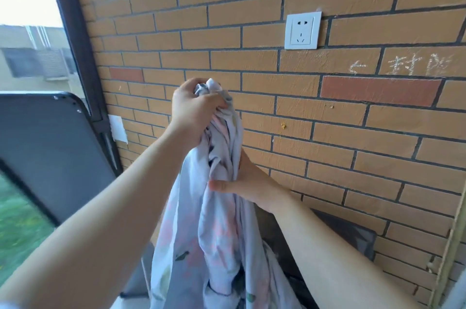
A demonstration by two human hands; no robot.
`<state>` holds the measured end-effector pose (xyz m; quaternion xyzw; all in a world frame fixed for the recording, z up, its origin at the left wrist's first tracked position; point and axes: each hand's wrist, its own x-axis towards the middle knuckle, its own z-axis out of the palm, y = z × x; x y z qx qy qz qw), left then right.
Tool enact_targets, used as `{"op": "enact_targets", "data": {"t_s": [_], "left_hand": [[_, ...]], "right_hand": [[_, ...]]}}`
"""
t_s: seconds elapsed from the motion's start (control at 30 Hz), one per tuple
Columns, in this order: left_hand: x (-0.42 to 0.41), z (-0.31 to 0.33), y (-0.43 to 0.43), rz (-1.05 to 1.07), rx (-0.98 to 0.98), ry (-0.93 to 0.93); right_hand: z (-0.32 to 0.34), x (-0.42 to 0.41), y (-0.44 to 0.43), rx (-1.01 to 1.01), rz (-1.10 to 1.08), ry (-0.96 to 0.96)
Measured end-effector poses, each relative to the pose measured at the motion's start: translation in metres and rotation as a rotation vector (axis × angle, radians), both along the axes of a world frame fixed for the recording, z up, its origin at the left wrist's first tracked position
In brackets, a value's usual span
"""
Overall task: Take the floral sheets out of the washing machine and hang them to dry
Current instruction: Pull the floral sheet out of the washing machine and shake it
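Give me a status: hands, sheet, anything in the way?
Left hand grips floral sheet high. Right hand holds it lower. Sheet bunched, unhung. Nothing blocking.

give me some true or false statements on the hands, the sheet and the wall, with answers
1. The left hand grips the bunched top of the floral sheet. True.
2. The right hand hangs free of the sheet. False: it holds the sheet lower down, with the thumb across the cloth.
3. A plug sits in the wall socket. False: nothing is plugged in.
4. Chalk marks show on the brick wall, to the right of the socket. True.
5. The sheet lies spread flat over a drying line. False: it hangs bunched from both hands, and no line is in view.
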<state>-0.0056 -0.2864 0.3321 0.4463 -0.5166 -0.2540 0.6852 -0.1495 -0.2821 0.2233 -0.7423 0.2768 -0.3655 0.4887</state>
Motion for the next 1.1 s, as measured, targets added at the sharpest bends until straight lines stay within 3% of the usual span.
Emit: {"op": "enact_targets", "data": {"t_s": [0.1, 0.27, 0.47, 0.63, 1.0, 1.1], "left_hand": [[0.014, 0.042, 0.026, 0.062, -0.111, 0.079], [0.031, 0.077, 0.071, 0.072, -0.206, 0.244], [0.044, 0.098, 0.129, 0.123, -0.038, 0.377], [0.043, 0.106, 0.165, 0.124, -0.09, 0.39], [0.101, 0.082, 0.192, -0.071, -0.083, 0.617], [0.124, 0.072, 0.198, -0.1, -0.081, 0.636]], "right_hand": [[0.021, 0.027, 0.005, -0.109, -0.004, 0.061], [0.026, 0.071, 0.028, -0.068, 0.017, -0.008], [0.003, 0.124, 0.076, -0.034, 0.068, -0.027], [-0.007, 0.15, 0.104, 0.033, 0.023, -0.162], [-0.031, 0.157, 0.155, 0.112, 0.15, 0.172], [-0.041, 0.164, 0.167, 0.25, 0.267, 0.115]]}}
